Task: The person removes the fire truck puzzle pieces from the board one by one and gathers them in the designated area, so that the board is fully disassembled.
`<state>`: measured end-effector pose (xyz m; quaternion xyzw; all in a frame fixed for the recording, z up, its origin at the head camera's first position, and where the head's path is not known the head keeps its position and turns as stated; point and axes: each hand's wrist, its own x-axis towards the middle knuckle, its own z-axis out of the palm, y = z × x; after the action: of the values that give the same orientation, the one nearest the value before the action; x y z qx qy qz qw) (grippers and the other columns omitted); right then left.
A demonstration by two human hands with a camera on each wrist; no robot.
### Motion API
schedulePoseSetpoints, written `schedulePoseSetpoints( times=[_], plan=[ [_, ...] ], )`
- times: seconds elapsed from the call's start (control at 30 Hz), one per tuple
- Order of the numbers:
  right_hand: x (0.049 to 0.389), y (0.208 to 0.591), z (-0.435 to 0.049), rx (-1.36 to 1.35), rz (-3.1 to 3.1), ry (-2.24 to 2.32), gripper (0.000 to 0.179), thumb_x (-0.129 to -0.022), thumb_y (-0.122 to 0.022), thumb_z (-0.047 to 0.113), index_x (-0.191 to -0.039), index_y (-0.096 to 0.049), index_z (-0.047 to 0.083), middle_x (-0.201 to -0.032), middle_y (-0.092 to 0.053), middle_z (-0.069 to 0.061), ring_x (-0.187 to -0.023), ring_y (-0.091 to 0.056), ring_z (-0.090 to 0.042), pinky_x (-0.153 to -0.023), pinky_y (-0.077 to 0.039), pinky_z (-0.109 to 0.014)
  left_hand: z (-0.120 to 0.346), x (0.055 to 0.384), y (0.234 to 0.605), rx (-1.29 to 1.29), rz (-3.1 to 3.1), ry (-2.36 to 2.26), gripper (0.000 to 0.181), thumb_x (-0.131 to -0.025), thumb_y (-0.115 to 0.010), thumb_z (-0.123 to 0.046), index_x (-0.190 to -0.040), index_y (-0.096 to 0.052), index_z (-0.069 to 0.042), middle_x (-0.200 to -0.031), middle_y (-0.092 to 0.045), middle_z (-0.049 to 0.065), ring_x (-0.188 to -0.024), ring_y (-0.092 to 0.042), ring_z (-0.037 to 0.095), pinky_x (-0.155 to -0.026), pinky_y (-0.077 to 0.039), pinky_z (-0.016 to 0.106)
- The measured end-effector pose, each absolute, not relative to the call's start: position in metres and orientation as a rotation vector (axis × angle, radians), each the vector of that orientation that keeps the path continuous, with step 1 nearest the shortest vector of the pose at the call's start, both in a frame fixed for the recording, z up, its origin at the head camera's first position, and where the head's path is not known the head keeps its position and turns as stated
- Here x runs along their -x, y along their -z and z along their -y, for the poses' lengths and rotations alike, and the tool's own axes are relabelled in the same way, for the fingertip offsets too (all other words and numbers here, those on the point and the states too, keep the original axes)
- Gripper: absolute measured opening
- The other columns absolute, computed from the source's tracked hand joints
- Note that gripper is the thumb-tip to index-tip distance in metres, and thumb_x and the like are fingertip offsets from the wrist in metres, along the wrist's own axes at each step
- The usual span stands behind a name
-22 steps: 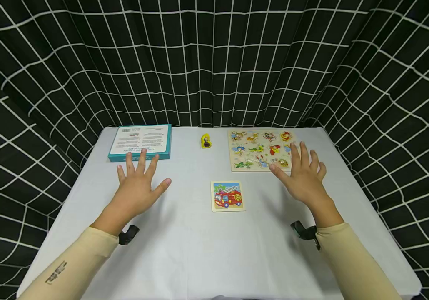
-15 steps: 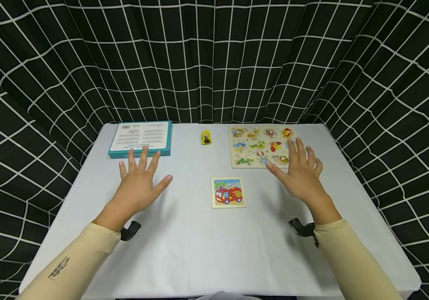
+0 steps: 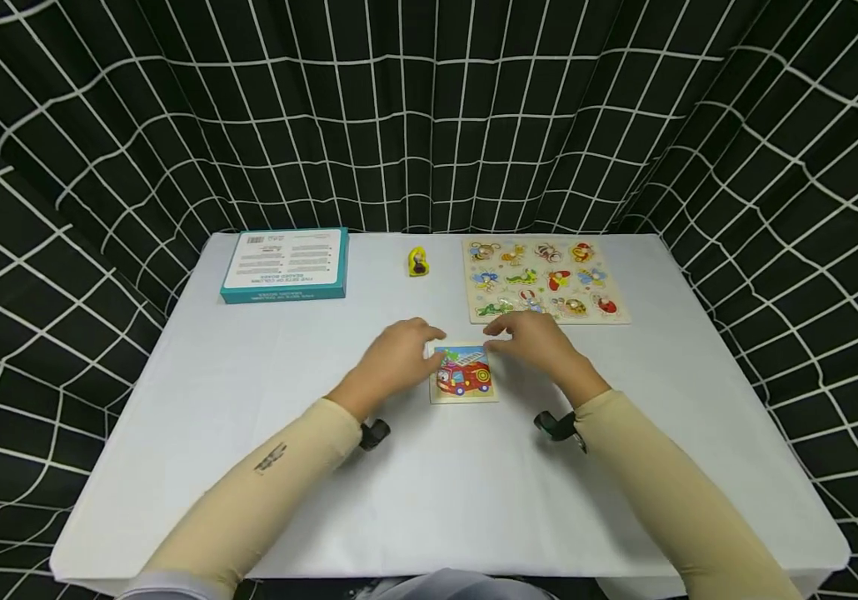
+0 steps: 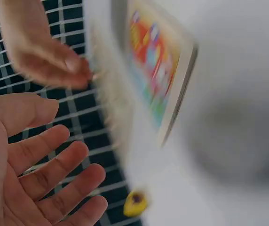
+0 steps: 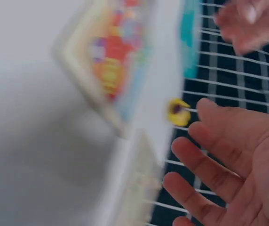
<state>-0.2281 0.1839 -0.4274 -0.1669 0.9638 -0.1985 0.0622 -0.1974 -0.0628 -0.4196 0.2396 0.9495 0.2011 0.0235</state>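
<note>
A small square fire-truck puzzle point(image 3: 463, 385) lies flat at mid-table, its pale wooden edge showing in both wrist views. At its left upper corner is my left hand point(image 3: 396, 360), thumb overlapping the corner in the head view. My right hand point(image 3: 536, 340) hovers by the opposite upper corner, fingertips pointing inward. Relaxed, spread fingers with nothing in them show on the left hand point(image 4: 54, 165) in the left wrist view. The right wrist view likewise has the right hand point(image 5: 233, 160) loosely extended, holding nothing.
Behind the right hand lies a wooden insect peg puzzle board point(image 3: 549, 279). A teal box with a white printed label point(image 3: 285, 287) is at the back left. Between them sits a small yellow piece point(image 3: 418, 262). Gridded black curtains point(image 3: 369, 125) surround the white table point(image 3: 414, 500).
Both hands have swept inward from the sides to the fire-truck puzzle, their fingers less spread than before. The head view has tilted down slightly. The objects keep their places on the table.
</note>
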Motion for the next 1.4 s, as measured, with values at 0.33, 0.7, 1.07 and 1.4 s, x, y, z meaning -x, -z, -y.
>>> schedulePoseSetpoints(
  times=[0.33, 0.7, 1.07, 1.4],
  plan=[
    [0.233, 0.466, -0.175, 0.582, -2.923, 0.385, 0.022, -0.087, -0.075, 0.027, -0.1, -0.078, 0.01, -0.105, -0.07, -0.005, -0.103, -0.062, -0.029, -0.091, -0.045, -0.047, 0.011, 0.211, 0.47, -0.672, -2.909, -0.413, 0.039, -0.087, -0.071, -0.039, -0.113, -0.074, -0.01, -0.096, -0.059, 0.004, -0.082, -0.052, 0.019, -0.064, -0.048, 0.032],
    [0.25, 0.467, -0.179, 0.63, -2.872, 0.422, 0.025, -0.079, -0.082, 0.032, -0.096, -0.076, 0.016, -0.098, -0.065, 0.0, -0.099, -0.053, -0.026, -0.092, -0.035, -0.055, 0.005, 0.216, 0.477, -0.496, -2.946, -0.364, 0.043, -0.081, -0.072, -0.056, -0.098, -0.073, -0.016, -0.089, -0.05, 0.002, -0.08, -0.05, 0.02, -0.06, -0.045, 0.037],
    [0.267, 0.476, -0.187, 0.714, -2.786, 0.57, 0.025, -0.07, -0.088, 0.029, -0.087, -0.072, 0.019, -0.092, -0.062, 0.005, -0.094, -0.048, -0.021, -0.091, -0.03, -0.052, 0.004, 0.221, 0.48, -0.444, -2.908, -0.352, 0.043, -0.08, -0.073, -0.057, -0.098, -0.072, -0.018, -0.091, -0.048, 0.001, -0.082, -0.049, 0.02, -0.064, -0.044, 0.039],
    [0.274, 0.476, -0.185, 0.848, -2.803, 0.472, 0.019, -0.069, -0.083, 0.031, -0.078, -0.069, 0.022, -0.09, -0.06, 0.008, -0.1, -0.048, -0.021, -0.095, -0.026, -0.052, 0.005, 0.222, 0.478, -0.463, -2.918, -0.337, 0.042, -0.08, -0.072, -0.057, -0.094, -0.071, -0.018, -0.091, -0.049, 0.001, -0.082, -0.048, 0.02, -0.063, -0.045, 0.039]
  ],
)
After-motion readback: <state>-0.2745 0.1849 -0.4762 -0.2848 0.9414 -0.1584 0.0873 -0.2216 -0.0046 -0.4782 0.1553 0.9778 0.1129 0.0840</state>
